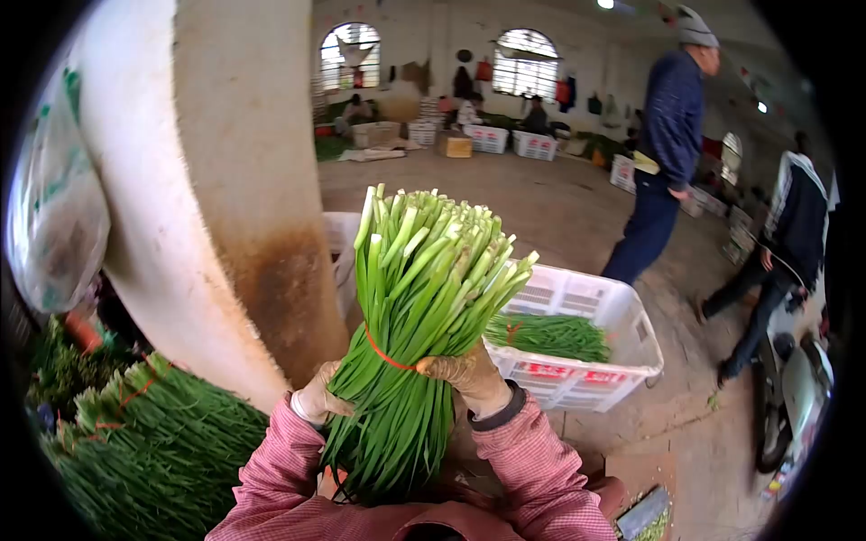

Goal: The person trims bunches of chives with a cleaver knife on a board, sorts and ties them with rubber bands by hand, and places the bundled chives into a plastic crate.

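Note:
Upright before me is a big bundle of garlic chives (424, 279), pale cut ends up and dark green leaves hanging down. A red band (386, 353) runs round its middle. My left hand (322, 395), in a pale glove, clasps the bundle's lower left side. On the right side, my right hand (467, 377), in a soiled glove, grips it with the thumb at the band. Most fingers of both hands are hidden behind the leaves. Beyond my right hand stands a white plastic crate (577, 383) with another tied bundle of chives (552, 336) inside.
More banded bundles (171, 442) are heaped at lower left beside a stained pillar (253, 180). A plastic bag (63, 207) hangs at left. One person (667, 135) walks past the crate; another person (785, 243) is near a scooter (794, 397). A flat blade-like piece (642, 514) lies at lower right.

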`<control>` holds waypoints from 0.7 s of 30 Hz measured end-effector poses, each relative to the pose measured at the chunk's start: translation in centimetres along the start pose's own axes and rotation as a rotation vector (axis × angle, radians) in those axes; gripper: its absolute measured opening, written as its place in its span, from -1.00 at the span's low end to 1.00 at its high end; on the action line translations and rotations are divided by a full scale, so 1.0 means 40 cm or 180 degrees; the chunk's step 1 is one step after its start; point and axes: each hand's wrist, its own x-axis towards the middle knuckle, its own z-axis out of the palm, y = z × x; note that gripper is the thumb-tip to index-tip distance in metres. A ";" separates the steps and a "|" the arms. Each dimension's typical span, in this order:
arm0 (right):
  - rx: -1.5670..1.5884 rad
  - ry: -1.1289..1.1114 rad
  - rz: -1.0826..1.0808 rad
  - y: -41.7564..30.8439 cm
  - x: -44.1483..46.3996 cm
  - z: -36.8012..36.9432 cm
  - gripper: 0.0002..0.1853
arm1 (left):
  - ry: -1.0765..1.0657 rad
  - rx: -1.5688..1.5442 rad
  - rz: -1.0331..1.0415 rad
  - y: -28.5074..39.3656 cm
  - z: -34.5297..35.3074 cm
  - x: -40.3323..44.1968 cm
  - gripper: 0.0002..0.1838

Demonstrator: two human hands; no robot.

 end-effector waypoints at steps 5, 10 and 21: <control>-0.0517 0.1589 -0.1052 -0.108 -0.165 -0.184 -0.21 | -0.1162 0.2696 -0.0396 0.013 0.091 0.356 0.22; -0.1118 0.2680 -0.1464 -0.098 -0.359 -0.322 -0.09 | -0.2022 0.2348 0.1166 -0.061 0.301 0.583 0.45; -0.2258 0.4657 -0.0857 -0.004 -0.754 -0.467 0.00 | -0.2587 0.1965 0.1216 -0.497 0.882 0.633 0.20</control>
